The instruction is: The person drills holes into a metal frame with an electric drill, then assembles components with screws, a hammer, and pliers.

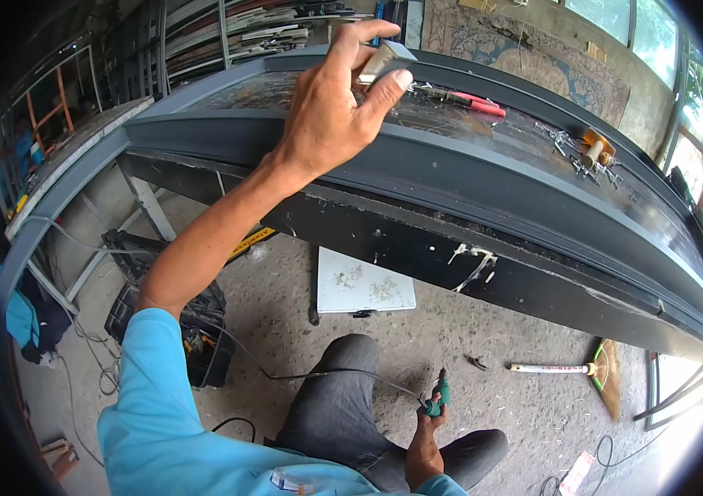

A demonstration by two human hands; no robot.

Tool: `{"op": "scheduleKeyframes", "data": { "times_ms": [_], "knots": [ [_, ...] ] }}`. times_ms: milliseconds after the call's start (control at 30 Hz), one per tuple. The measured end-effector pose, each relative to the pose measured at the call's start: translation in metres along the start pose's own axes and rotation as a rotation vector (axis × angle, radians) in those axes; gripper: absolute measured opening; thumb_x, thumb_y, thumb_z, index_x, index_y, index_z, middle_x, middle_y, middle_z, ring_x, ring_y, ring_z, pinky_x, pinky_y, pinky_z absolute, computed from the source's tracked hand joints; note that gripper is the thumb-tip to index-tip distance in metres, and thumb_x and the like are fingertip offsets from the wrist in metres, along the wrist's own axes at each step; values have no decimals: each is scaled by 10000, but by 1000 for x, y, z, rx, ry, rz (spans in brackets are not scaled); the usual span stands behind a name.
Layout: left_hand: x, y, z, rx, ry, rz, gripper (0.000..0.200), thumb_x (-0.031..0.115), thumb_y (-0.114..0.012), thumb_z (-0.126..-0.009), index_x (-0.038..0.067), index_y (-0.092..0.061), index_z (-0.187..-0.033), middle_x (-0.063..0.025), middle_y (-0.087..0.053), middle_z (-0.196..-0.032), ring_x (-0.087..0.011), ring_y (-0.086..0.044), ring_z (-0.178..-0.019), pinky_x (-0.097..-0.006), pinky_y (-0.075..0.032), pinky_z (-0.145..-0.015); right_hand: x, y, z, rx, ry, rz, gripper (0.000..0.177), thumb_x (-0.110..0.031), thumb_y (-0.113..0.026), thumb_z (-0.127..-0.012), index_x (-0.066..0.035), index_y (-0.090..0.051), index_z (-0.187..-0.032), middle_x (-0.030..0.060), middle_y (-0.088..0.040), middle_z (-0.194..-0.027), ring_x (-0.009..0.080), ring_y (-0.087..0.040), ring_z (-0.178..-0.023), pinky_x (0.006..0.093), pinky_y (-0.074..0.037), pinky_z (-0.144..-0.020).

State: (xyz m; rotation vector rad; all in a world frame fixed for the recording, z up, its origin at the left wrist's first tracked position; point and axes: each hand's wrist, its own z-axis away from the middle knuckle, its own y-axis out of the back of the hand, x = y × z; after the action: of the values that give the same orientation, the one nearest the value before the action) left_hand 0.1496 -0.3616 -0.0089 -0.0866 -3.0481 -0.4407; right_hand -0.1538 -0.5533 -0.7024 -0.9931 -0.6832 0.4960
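Observation:
My left hand (327, 116) is raised above the near bar of a dark grey metal frame (484, 178). Its thumb and fingers grip a small silvery metal piece (388, 59) with flat, angular faces. Low by my knee, my right hand (427, 423) is wrapped around a green corded power drill (440, 397), its tip pointing up. The drill's cable runs left across my leg. On the worktop (418, 124) inside the frame, a tool with red handles (477, 105) lies just right of my left hand.
A yellow-and-brown tool (597, 150) lies among scattered metal bits on the worktop. Beneath are a black toolbox (209, 351), a white panel (365, 285), a yellow level (251, 241) and a broom (606, 376). Cables cross the floor. Another person (17, 302) is at far left.

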Motion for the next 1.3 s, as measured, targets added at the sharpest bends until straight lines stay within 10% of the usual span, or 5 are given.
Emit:
{"op": "scheduleKeyframes", "data": {
  "times_ms": [200, 400, 567, 667, 1300],
  "knots": [
    [-3, 2, 5, 37, -157, -1, 487, 178, -689, -853, 47, -454, -1259, -148, -696, -929, -229, -684, -895, -320, -537, -826, -1, 0, 15, 372, 108, 325, 483, -250, -593, -800, 64, -540, -1163, 171, -652, -960, 256, -665, -862, 351, -539, -757],
    [-2, -1, 6, 106, -262, -49, 575, 82, -738, -779, 5, -454, -1273, -188, -595, -1195, -257, -659, -1000, -334, -549, -850, 65, -94, 33, 445, 292, 2390, 448, -312, -626, -800, 15, -610, -1106, 150, -675, -920, 254, -666, -850, 357, -526, -749],
    [15, 7, 13, 142, -428, -73, 631, 21, -757, -727, -16, -446, -1275, -186, -568, -1244, -249, -679, -949, -305, -574, -801, 213, -354, 163, -805, -230, 2257, 248, -71, -626, -882, 8, -642, -1116, 113, -702, -882, 173, -677, -733, 293, -553, -678],
    [26, 9, 18, 126, -405, -68, 650, 44, -770, -722, -13, -442, -1280, -181, -537, -1295, -233, -688, -912, -278, -585, -738, 270, -475, 231, -1287, 828, 1903, 272, -33, -674, -833, 28, -644, -1096, 118, -698, -832, 176, -671, -721, 270, -550, -647],
    [-7, 25, 37, -93, -208, -230, 198, 221, -716, -807, 72, -696, -935, -83, -706, -872, -226, -670, -793, -335, -501, -708, 334, -568, 189, -1348, 1248, 1666, 239, -76, -654, -863, -1, -676, -1089, 101, -672, -1000, 134, -592, -921, 239, -457, -803]
  ]
}}
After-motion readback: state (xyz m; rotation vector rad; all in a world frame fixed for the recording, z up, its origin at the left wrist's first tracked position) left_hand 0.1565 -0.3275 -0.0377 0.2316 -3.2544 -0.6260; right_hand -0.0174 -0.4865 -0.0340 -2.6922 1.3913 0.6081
